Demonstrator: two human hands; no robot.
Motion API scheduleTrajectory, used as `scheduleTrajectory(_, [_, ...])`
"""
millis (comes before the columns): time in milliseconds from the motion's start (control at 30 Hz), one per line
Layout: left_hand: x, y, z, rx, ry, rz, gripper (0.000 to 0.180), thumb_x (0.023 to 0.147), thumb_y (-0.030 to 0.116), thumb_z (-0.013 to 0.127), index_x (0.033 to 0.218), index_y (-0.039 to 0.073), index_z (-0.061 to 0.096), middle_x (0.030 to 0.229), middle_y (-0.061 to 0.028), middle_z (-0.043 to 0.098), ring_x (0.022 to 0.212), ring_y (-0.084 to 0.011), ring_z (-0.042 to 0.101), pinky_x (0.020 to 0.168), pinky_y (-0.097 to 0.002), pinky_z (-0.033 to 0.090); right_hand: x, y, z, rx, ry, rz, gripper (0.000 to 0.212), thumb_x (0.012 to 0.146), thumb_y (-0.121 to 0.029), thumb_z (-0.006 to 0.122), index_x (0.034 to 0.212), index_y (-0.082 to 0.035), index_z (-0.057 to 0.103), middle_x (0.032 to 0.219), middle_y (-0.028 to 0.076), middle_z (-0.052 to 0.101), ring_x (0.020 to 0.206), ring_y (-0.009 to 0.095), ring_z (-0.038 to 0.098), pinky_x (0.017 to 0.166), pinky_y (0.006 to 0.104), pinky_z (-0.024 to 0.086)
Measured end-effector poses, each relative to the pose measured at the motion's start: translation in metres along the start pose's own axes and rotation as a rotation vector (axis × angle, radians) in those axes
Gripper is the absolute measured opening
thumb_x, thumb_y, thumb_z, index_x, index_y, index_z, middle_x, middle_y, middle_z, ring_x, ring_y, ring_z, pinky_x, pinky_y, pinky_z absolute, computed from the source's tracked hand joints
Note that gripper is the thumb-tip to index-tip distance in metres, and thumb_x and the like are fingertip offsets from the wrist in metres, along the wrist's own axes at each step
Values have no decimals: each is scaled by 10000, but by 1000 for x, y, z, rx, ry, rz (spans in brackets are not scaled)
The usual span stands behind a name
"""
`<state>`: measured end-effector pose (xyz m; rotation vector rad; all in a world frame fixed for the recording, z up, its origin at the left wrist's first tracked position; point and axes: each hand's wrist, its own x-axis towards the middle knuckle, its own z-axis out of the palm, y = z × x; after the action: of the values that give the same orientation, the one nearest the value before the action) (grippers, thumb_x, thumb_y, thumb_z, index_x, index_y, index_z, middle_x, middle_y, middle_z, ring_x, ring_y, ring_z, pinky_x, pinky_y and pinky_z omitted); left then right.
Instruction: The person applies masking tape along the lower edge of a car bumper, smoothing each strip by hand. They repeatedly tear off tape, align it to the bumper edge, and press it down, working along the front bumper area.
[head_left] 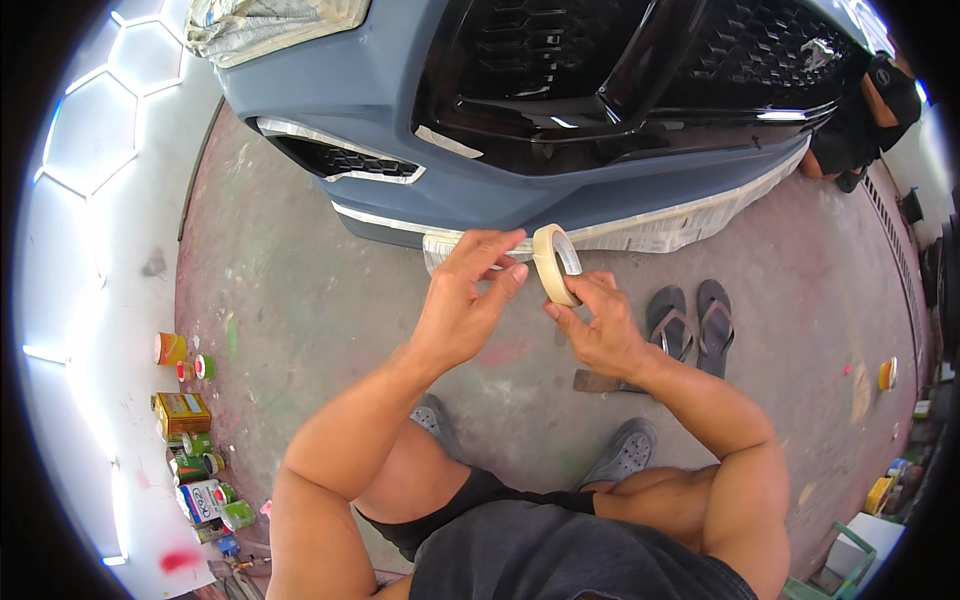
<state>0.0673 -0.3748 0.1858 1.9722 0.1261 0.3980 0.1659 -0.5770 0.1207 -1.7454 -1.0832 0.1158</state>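
Note:
My right hand (608,328) grips a roll of cream masking tape (546,262) between thumb and fingers, with its ring tilted upright. Just left of the roll, my left hand (470,300) has its fingers and thumb apart, pointing toward the tape; no tape strip shows between them. Beyond both hands is a grey-blue car bumper (385,215) with a glossy black grille (540,100). Masking paper (650,228) runs along its lower edge, and part of that paper lies behind my left hand. Tape frames the side vent (350,160).
Dark flip-flops (690,322) lie on the floor right of my hands, near a small wooden-ended tool (595,381). Paint cans (183,412) line the left wall. Another person (865,125) crouches by the bumper's far right. Newspaper (275,25) covers the upper left of the car.

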Motion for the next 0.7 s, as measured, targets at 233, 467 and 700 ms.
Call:
scheduleTrajectory(233, [-3,-5,15,88,35,30,277,996,65,760,1259,-25,764,1147,-140,728,960,-224,723,769,-342,585,3,-3,-8,-71,-63,-68,257,959,-127,763,1184,-16,712,979,117,735,924,291,683,972,439,420])
scheduleTrajectory(467, [0,-2,15,163,103,76,144,985,59,766,1104,-14,801,998,-133,762,859,-242,730,717,-353,571,7,-3,-12,-111,-85,-109,274,925,-114,791,1172,-23,716,927,101,711,903,284,671,967,438,413])
scheduleTrajectory(700, [-3,10,13,177,28,-51,113,1000,76,761,1035,-31,776,950,-109,745,844,-183,663,745,-324,512,3,12,-15,13,-57,-95,773,995,-140,642,1683,-41,303,870,115,678,850,326,645,931,467,449])
